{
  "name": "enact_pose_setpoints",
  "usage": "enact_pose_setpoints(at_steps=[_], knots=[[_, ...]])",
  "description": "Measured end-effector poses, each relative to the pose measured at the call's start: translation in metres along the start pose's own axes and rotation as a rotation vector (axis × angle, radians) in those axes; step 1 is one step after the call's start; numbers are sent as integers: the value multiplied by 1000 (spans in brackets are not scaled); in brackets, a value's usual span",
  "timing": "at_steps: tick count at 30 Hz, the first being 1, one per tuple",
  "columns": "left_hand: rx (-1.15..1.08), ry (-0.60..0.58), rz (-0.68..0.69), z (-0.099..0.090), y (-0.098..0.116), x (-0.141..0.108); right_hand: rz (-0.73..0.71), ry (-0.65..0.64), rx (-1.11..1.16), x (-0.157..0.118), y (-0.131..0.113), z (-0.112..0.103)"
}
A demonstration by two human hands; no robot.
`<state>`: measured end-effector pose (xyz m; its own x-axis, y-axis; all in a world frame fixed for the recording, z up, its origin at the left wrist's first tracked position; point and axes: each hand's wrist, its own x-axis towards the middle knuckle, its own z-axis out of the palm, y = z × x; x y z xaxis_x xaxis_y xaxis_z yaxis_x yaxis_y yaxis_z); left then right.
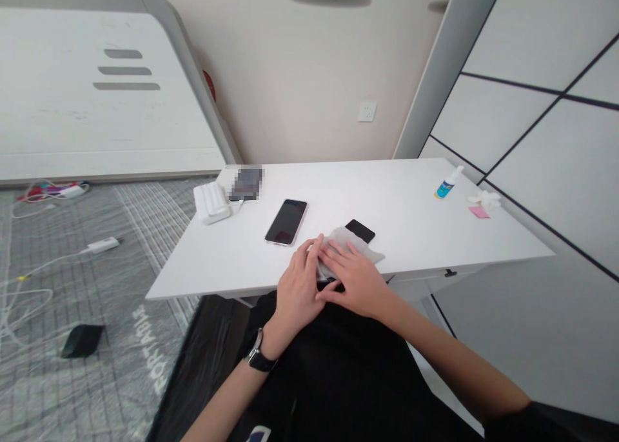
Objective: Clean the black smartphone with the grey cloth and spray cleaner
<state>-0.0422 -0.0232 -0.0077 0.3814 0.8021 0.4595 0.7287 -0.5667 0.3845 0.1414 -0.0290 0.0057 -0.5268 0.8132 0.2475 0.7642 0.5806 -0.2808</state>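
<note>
A crumpled light grey cloth [349, 237] lies at the table's front edge, under both my hands. My left hand [300, 286] is closed at its left side, the fingers bent and pressed together on the cloth's edge. Across the cloth, my right hand [356, 279] lies flat with its fingers stretched out. Behind the cloth, and partly covered by it, is a flat black rectangular object [362, 229]. Something dark shows between my palms, too hidden to name. To the left, a smartphone [286, 222] rests with its dark screen up, touched by neither hand.
On the white table [217, 268] are a white power strip [211, 202] and a blurred dark item [246, 182] at the left. A small blue-labelled bottle [447, 184], white tissue [485, 200] and pink paper [479, 212] are at the right. Cables [48, 268] lie on the floor.
</note>
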Motion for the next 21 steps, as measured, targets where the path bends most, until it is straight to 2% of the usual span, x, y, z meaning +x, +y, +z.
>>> enact_pose_setpoints(at_steps=[3,6,8,10,12,14,16,19,21], knots=[[6,-24,-3,-1,0,0,-64,-42,56,-28,-9,-5],[8,-27,-22,-1,2,1,-5,-55,35,-47,17,-19],[-3,-21,-24,-1,2,2,80,-17,-20,-45,42,-26],[-13,-9,-19,-1,2,3,165,30,-80,-31,60,-29],[-19,1,-15,-1,2,3,209,55,-115,-12,64,-26],[-22,4,-16,-2,2,2,189,55,-105,3,51,-17],[-21,-4,-12,-2,1,1,101,39,-55,8,26,-7],[-9,-21,-8,-2,0,0,-45,-1,31,-9,-6,1],[1,-32,-13,-1,0,0,-72,-36,59,-27,-10,-3]])
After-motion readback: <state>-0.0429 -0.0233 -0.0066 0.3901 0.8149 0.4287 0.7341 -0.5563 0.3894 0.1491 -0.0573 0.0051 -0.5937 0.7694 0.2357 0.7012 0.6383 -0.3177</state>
